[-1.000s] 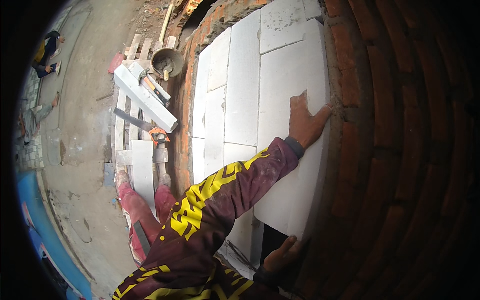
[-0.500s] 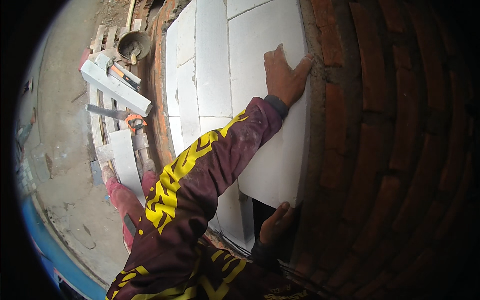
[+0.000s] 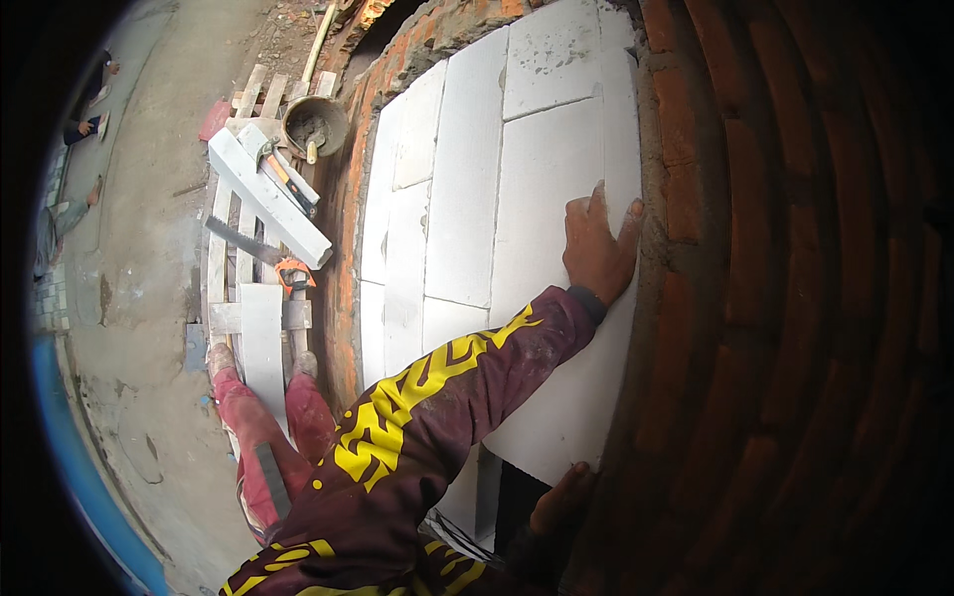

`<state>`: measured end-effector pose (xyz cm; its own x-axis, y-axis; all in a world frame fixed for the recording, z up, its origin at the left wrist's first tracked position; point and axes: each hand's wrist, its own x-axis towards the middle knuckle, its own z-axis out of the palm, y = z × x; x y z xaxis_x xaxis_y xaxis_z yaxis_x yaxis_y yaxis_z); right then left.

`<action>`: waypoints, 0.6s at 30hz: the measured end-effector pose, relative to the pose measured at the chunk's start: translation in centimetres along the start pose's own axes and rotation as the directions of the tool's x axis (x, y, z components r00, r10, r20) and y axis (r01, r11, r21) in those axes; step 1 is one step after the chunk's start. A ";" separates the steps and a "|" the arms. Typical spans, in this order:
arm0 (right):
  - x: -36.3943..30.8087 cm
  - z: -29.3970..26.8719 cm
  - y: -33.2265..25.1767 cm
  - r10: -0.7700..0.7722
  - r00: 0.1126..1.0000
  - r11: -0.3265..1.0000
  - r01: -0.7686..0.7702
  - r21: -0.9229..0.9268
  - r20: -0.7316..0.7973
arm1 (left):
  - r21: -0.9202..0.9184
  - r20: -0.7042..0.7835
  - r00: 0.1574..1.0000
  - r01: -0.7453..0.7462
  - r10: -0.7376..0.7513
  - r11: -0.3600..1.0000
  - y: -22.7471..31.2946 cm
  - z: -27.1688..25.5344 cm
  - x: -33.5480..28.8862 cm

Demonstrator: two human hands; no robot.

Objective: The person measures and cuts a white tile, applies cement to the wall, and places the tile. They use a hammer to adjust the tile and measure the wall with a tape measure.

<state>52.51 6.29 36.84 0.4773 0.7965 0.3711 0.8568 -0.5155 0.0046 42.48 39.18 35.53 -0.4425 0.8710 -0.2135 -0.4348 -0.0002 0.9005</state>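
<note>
A large white block (image 3: 549, 189) lies against a wall face of similar white blocks (image 3: 467, 169). My left hand (image 3: 601, 246) rests on its face with fingers and thumb apart, the thumb near the edge beside the brickwork. Lower down, my right hand (image 3: 561, 500) grips the block's near end. Its thumb side shows at the edge; the other fingers are hidden in shadow. A dark gap opens below that end. My left sleeve is maroon with yellow markings.
On a wooden pallet (image 3: 224, 263) by my feet lie a white block piece (image 3: 268, 194), a hammer (image 3: 283, 177), a handsaw (image 3: 243, 240) and a mortar bucket (image 3: 333, 124). A red brick wall (image 3: 755, 298) rises right. Other people (image 3: 84, 127) are at far left.
The view has shifted, so the wall, pallet and hands appear lower and further right. My left index finger and thumb look closer together. Both hands stay on the block.
</note>
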 end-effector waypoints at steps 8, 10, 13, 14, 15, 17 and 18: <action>-1.5 -0.6 -1.1 -0.119 0.989 0.986 0.128 0.105 -0.092 | -0.135 0.022 0.999 -0.020 0.023 0.991 -0.5 -0.7 -0.5; -2.1 -0.2 -0.9 -0.096 0.991 0.982 0.109 0.154 -0.090 | -0.156 0.037 0.998 -0.037 0.044 0.987 -0.6 -1.0 -0.6; -2.8 0.2 -0.4 -0.021 0.998 0.980 0.031 0.195 -0.053 | -0.179 0.058 0.997 -0.033 0.045 0.983 -0.7 -1.7 -0.3; -2.7 0.2 -0.5 0.018 1.000 0.985 -0.015 0.171 -0.016 | -0.175 0.056 0.997 -0.040 0.050 0.984 -0.6 -1.9 0.0; -2.8 0.2 -0.3 -0.036 0.999 0.983 0.041 0.180 -0.031 | -0.152 0.090 0.996 -0.001 0.015 0.988 -0.6 -2.1 0.1; -2.6 0.1 -0.4 -0.110 0.990 0.987 0.119 0.106 -0.087 | -0.224 0.064 0.998 0.015 -0.001 0.975 -0.5 -2.5 0.3; -2.6 -0.1 -0.6 -0.152 0.985 0.976 0.163 0.148 -0.084 | -0.266 0.067 0.998 0.034 -0.016 0.963 -0.4 -2.6 0.2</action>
<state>50.79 4.49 36.01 0.3240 0.8362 0.4425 0.9423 -0.3267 -0.0724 40.48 38.09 34.14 -0.3815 0.9020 -0.2020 -0.6424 -0.1016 0.7596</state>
